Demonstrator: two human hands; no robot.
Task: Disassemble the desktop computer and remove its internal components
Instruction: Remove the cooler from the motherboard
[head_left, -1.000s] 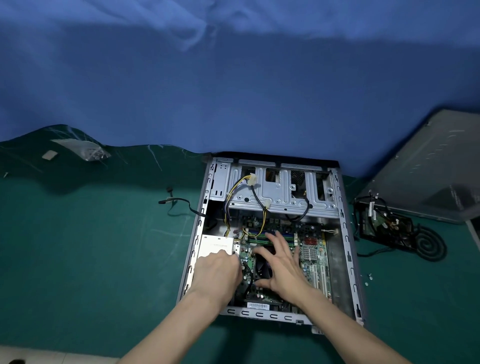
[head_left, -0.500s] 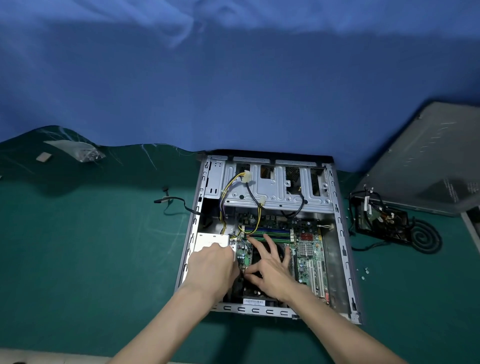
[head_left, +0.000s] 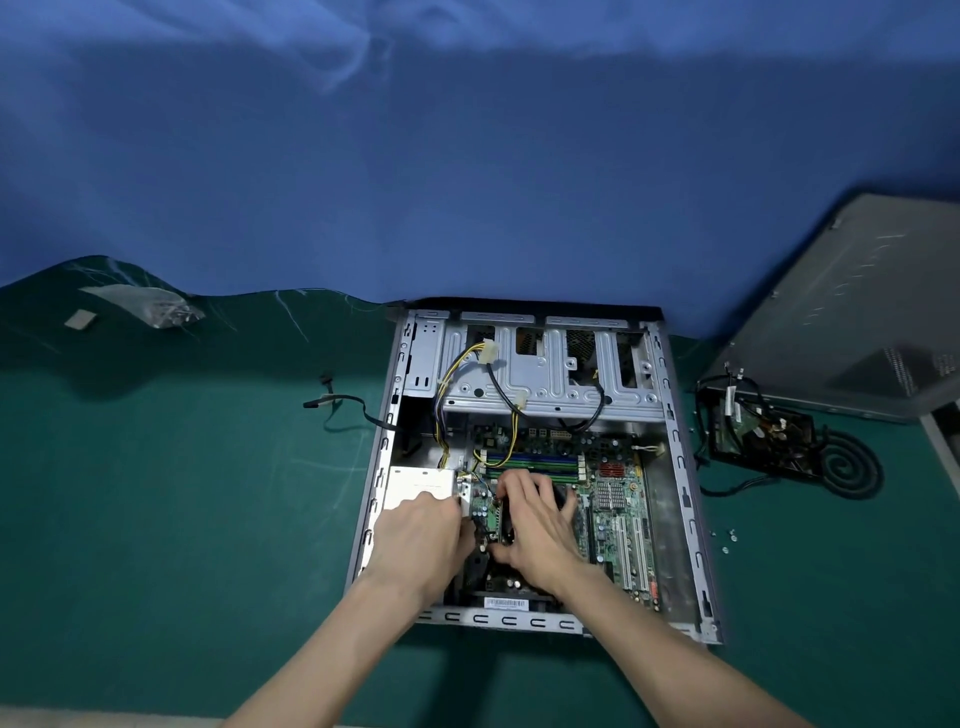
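Both hands are deep in the open computer case (head_left: 675, 467) on the green mat (head_left: 182, 493): left hand (head_left: 421, 540) curled by the silver box (head_left: 415, 486), its grip hidden; right hand (head_left: 537, 525) clasping the dark CPU cooler (head_left: 563, 496). Side panel (head_left: 852, 312) off, one wired part (head_left: 753, 431) out; motherboard (head_left: 613, 499), RAM and cables remain.

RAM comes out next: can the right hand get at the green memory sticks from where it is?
Probably yes. The green memory sticks lie uncovered just beyond the right hand, with no cable across them; the yellow-and-black wires end to their left.
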